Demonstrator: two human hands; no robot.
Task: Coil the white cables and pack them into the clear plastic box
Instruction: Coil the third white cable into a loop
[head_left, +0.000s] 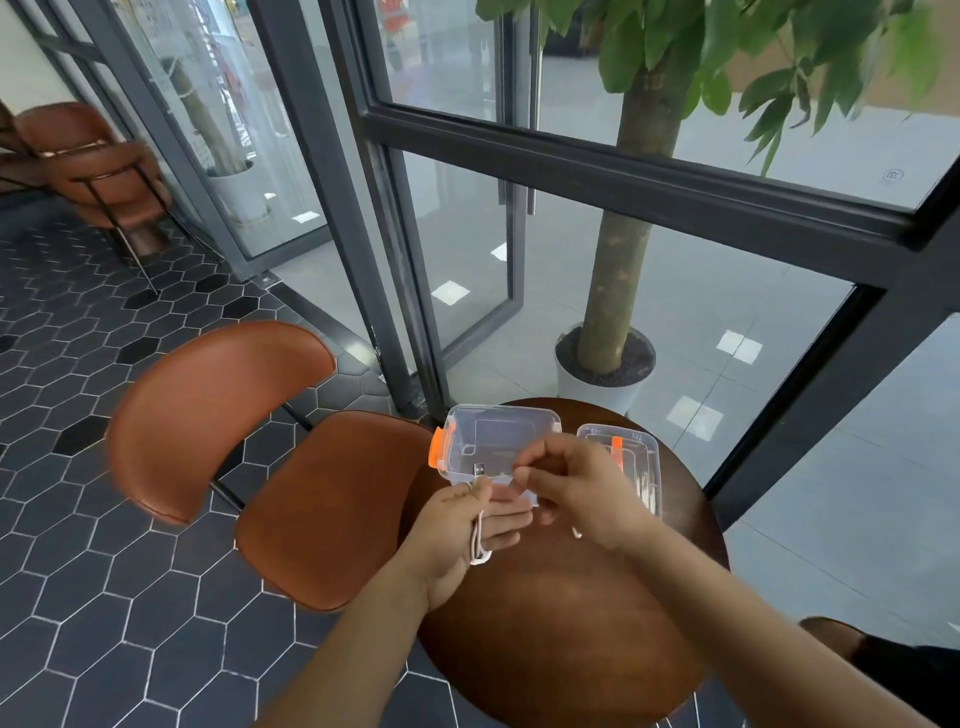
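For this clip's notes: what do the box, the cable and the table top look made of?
The box looks like clear rigid plastic, glossy, with see-through walls. The white cable seems to have a braided matte jacket, but it is too small to be sure. The table is dark wood or wood-look, smooth, with a soft sheen.

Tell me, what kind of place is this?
Probably a cafe or a lobby seating corner: a small round wooden table, brown padded chairs, tall glass doors and a potted tree.
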